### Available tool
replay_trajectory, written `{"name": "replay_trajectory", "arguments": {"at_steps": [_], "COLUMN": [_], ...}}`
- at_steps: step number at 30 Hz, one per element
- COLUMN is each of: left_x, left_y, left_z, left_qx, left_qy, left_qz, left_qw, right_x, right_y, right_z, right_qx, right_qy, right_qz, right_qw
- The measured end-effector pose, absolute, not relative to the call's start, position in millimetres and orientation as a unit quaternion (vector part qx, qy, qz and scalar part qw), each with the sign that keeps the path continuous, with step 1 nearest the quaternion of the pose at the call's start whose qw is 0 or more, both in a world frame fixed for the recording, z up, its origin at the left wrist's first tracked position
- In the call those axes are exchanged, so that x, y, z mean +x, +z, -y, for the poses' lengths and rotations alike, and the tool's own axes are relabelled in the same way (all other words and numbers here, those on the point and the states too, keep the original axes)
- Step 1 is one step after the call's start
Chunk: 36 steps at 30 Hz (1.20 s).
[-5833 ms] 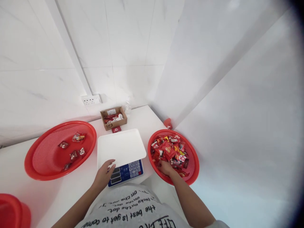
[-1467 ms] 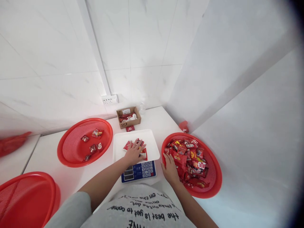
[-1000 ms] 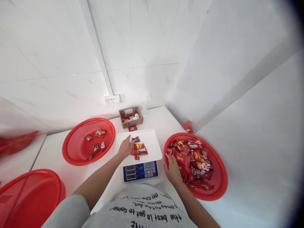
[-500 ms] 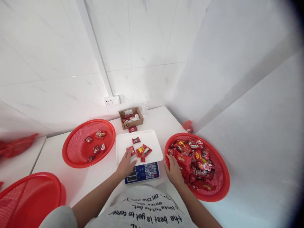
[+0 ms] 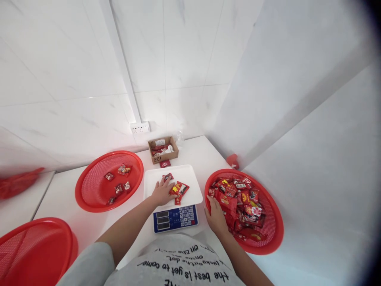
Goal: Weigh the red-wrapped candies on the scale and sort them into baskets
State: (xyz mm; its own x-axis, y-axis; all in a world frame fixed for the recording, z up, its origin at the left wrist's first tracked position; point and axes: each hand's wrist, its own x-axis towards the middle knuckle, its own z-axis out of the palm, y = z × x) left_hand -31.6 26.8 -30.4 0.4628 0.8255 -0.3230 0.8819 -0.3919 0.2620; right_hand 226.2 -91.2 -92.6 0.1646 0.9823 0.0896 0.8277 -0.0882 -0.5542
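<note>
My left hand lies palm down over the white scale tray, fingers spread. Its fingertips reach a small dark red wrapped candy, and its thumb side is beside several red snack packets. What lies under the palm is hidden. Below the tray is the scale's blue keypad panel. At the left rim of a red mesh basket, my right hand rests with fingers stretched over the edge and thumb apart. Many red snack packets are heaped in that basket.
Left of the scale stands a red basket with several small packets. Another red basket is at the lower left. A cardboard box of packets sits behind the tray, a red packet before it. A wall encloses the right side.
My left hand has moved forward and right across the tray, from its near left edge to the packets, now covering one of them. My right hand stays at the basket rim.
</note>
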Motion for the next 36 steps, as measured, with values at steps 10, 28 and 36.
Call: {"name": "replay_trajectory", "arguments": {"at_steps": [10,28,36], "left_x": [-42.3,-31.3,-30.6], "left_y": [-9.6,-20.8,-35.4], "left_z": [12.8,-2.9,-29.8], "left_qx": [0.791,0.881,0.892], "left_qy": [-0.059,0.017,-0.048], "left_qz": [-0.578,-0.457,-0.427], "left_qw": [0.191,0.120,0.137], "right_x": [227.1,224.0,223.8], "right_y": [-93.4,-82.9,-82.7], "right_z": [90.6,92.0,91.6], "right_qx": [-0.717,-0.729,-0.731], "right_qy": [0.157,0.190,0.189], "right_qz": [0.628,0.607,0.606], "right_qw": [0.258,0.253,0.251]}}
